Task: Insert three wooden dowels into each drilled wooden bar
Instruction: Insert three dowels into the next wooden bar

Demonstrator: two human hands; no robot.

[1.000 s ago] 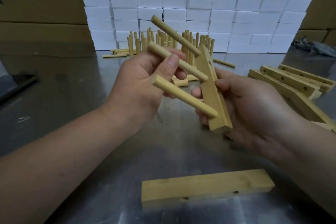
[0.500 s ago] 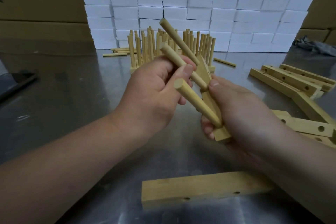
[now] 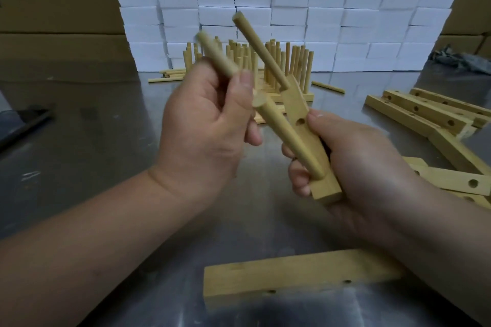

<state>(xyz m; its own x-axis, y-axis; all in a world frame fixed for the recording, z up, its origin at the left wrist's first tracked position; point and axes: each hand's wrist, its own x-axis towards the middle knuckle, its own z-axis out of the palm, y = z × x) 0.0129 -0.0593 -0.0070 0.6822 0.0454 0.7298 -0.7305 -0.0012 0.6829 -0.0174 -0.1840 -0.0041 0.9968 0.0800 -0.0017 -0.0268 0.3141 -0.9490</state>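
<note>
My right hand (image 3: 358,156) grips a drilled wooden bar (image 3: 325,188), held tilted above the metal table. Two dowels stick out of it: one from the top hole (image 3: 260,53) and one from the bottom hole (image 3: 287,138). The middle hole (image 3: 300,121) is bare, just beside my right thumb. My left hand (image 3: 202,135) holds a third dowel (image 3: 215,57), blurred, up and to the left of the bar and apart from it. Another drilled bar (image 3: 292,273) lies flat on the table near me.
Bars with upright dowels (image 3: 281,61) stand at the back centre, with loose dowels (image 3: 170,75) beside them. Several drilled bars (image 3: 425,114) are piled at the right. White boxes (image 3: 292,8) and cardboard cartons (image 3: 53,8) wall off the back. A dark object (image 3: 24,122) lies at left.
The middle dowel, which met the bar before, is now away from it in my left hand, up and left. The middle hole shows. My right hand turned the bar slightly.
</note>
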